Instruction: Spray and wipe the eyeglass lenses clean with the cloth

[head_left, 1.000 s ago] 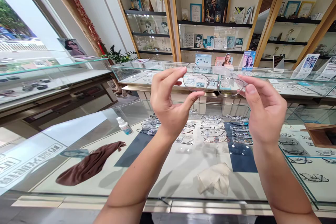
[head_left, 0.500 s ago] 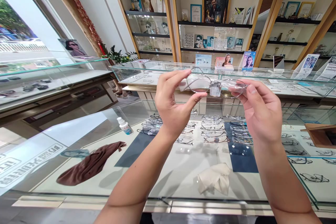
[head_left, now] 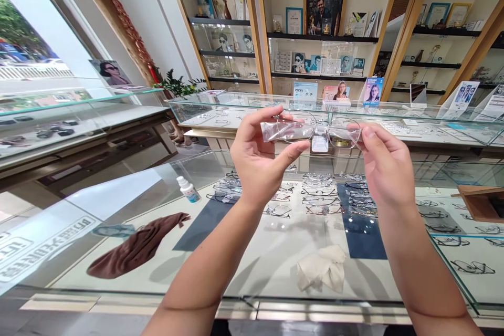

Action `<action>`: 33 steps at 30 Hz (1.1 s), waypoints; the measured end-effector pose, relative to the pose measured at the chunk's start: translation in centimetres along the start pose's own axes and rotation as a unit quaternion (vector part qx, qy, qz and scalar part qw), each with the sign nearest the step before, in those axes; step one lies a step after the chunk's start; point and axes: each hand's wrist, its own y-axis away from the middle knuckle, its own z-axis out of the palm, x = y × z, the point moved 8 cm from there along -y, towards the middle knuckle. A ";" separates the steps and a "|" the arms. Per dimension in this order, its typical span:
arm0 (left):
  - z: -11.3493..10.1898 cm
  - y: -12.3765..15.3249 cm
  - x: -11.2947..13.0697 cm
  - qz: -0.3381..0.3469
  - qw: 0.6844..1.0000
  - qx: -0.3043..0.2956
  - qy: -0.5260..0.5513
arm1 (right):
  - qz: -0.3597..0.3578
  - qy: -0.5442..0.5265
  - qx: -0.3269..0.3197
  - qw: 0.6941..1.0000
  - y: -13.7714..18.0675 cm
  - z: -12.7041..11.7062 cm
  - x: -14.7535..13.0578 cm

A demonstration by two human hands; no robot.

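See glass counter (head_left: pixel 268 273), brown cloth (head_left: pixel 139 245) on counter's left. Above counter, note left hand (head_left: pixel 255 163) half open at one end of eyeglasses (head_left: pixel 337 134), can't tell if gripping; right hand (head_left: pixel 388 165) pinching other end. Beige cloth (head_left: pixel 322 268) on counter's near side, bottle (head_left: pixel 188 189) toward counter's far left.

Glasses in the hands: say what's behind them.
Behind the glasses is the far counter, partly visible through and around them. The tag, left hand and right hand cover parts of it; what lies there can't be seen.
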 end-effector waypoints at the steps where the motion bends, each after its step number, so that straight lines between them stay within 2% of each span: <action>1: 0.0 0.0 -0.1 -0.006 1.000 0.001 0.006 | 0.006 -0.007 0.002 1.000 0.0 0.0 0.1; 9: -0.1 0.3 -0.8 -0.054 0.998 0.010 0.014 | -0.004 0.016 -0.022 1.000 -0.1 0.3 0.1; 11: -0.1 0.3 -1.2 -0.092 0.996 0.006 0.020 | -0.015 0.005 -0.032 0.999 -0.2 0.4 0.0; 13: 0.3 0.4 -2.0 -0.153 0.987 -0.023 0.053 | -0.036 -0.010 -0.048 0.998 -0.3 0.5 -0.2; 16: 1.7 1.0 -3.4 -0.280 0.943 -0.082 0.161 | -0.104 0.022 -0.101 0.989 0.0 1.4 -1.1; 19: 3.2 2.2 -4.2 -0.412 0.863 -0.113 0.270 | -0.181 0.079 -0.145 0.970 0.7 2.5 -2.3; 21: 4.2 3.1 -4.1 -0.474 0.811 -0.132 0.317 | -0.214 0.104 -0.142 0.961 1.1 2.7 -3.1; 23: 4.9 3.7 -4.0 -0.506 0.777 -0.149 0.342 | -0.229 0.128 -0.126 0.957 1.3 2.7 -3.6; 28: 5.1 4.4 -4.1 -0.535 0.752 -0.160 0.351 | -0.239 0.161 -0.107 0.952 1.5 2.6 -3.6; 33: 5.9 4.8 -3.8 -0.553 0.725 -0.161 0.376 | -0.254 0.189 -0.056 0.947 1.8 2.3 -3.1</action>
